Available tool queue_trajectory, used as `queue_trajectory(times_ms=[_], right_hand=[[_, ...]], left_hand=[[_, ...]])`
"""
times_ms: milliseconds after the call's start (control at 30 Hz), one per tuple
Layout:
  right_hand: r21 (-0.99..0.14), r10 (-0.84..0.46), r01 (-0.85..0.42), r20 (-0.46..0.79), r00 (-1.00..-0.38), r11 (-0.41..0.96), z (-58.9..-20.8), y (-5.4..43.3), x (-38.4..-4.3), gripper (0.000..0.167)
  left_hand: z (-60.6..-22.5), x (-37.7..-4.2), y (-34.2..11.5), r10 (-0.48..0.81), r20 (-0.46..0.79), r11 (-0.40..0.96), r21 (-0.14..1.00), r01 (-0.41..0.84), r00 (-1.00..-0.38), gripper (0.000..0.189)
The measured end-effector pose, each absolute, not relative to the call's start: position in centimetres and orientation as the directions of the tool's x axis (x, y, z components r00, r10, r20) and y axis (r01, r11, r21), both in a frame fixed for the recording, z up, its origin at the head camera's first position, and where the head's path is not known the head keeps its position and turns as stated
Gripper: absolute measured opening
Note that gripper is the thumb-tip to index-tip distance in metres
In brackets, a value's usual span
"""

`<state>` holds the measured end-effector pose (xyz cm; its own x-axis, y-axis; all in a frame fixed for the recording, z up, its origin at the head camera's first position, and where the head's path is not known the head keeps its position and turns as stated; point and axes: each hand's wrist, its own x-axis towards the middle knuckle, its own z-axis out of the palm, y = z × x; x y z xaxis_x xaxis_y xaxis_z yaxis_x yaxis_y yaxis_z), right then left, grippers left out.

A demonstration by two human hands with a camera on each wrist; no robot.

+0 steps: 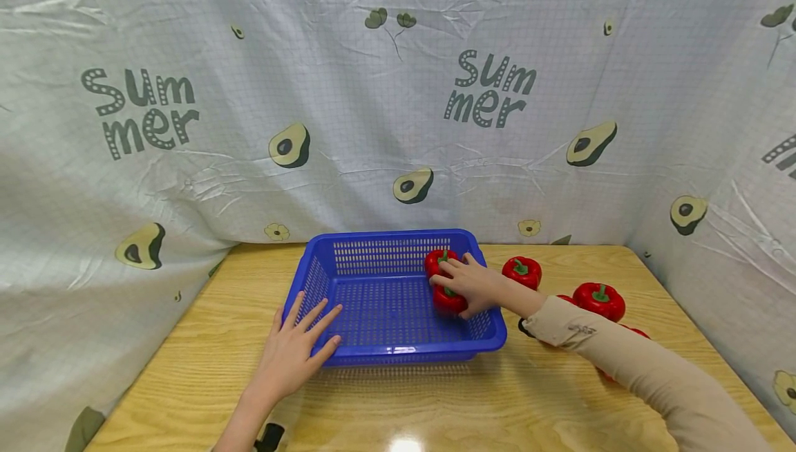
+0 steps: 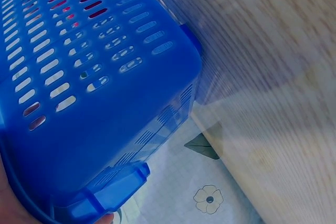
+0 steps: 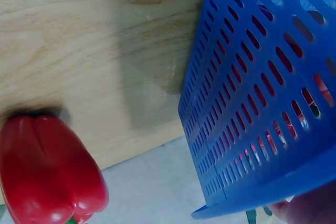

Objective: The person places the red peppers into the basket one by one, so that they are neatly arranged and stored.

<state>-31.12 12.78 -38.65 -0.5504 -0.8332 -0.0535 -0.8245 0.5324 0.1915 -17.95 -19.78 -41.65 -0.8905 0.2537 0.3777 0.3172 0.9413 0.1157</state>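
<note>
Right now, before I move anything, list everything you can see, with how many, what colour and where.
Basket: one, blue, on the table
Peppers inside: two, red with green stems, at the basket's right end
Peppers outside: at least four, red, on the table right of the basket; the sleeve hides some
Table: one, light wood, under everything
Sheet: whitish, printed with avocados, flowers and "summer", behind the table
Wrist pieces: two, black, one at each wrist
Sleeve: beige, on the right arm
Left hand: one, at the basket's left front corner
Right hand: one, gripping the front pepper inside
</note>
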Motion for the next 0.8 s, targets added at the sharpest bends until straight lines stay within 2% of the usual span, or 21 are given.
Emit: queue_trajectory(times_ms=[467, 800], right_hand=[[0.228, -0.842, -0.827, -0.054, -0.537, 0.513, -38.65, 12.66, -31.03, 0.070], [0.195, -0.849, -0.836, -0.030, -0.527, 0.512, -38.50, 13.00, -30.94, 0.068]], left_hand=[[-41.66, -18.11, -19.88, 0.267, 0.379, 0.939, 0.106, 0.328, -0.886, 0.048], [-41.48, -18.14, -19.75, 0.267, 0.364, 0.941, 0.101, 0.323, -0.892, 0.048]])
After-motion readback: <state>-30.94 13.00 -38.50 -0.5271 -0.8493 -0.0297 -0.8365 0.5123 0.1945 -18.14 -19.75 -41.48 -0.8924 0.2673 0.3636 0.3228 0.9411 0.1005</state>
